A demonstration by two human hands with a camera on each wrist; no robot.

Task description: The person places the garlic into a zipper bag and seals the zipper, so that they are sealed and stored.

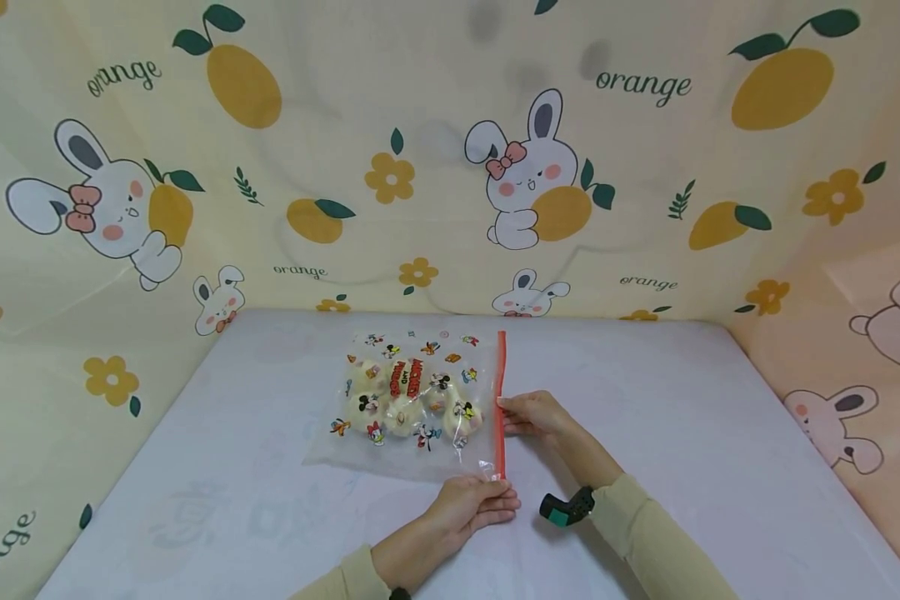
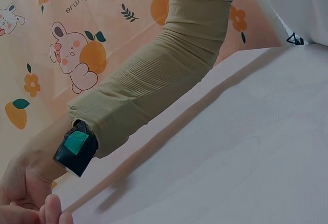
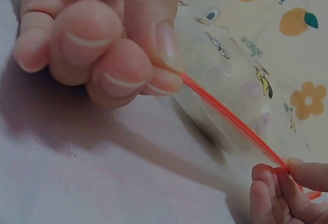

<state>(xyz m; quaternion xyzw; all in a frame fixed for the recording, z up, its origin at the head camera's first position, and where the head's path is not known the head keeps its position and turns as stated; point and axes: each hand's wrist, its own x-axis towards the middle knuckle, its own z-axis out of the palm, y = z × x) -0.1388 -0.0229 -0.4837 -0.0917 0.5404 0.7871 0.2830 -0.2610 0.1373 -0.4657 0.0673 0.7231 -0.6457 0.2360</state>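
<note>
A clear zip bag (image 1: 427, 454) printed with cartoon characters lies on the table, several pale round items (image 1: 403, 415) inside it. Its red zip strip (image 1: 501, 358) runs down the right side. My left hand (image 1: 471, 510) pinches the strip's near end between thumb and fingers. Farther up the strip, my right hand (image 1: 542, 417) grips it at about the middle. The right wrist view shows the right thumb and curled fingers (image 3: 110, 55) on the red strip (image 3: 236, 124), which runs taut to the left hand (image 3: 287, 196).
The table (image 1: 630, 383) has a pale cloth cover. A curtain (image 1: 435, 100) with rabbits and oranges stands behind it and along both sides. A black wrist camera (image 1: 567, 507) with green tape sits on the right wrist.
</note>
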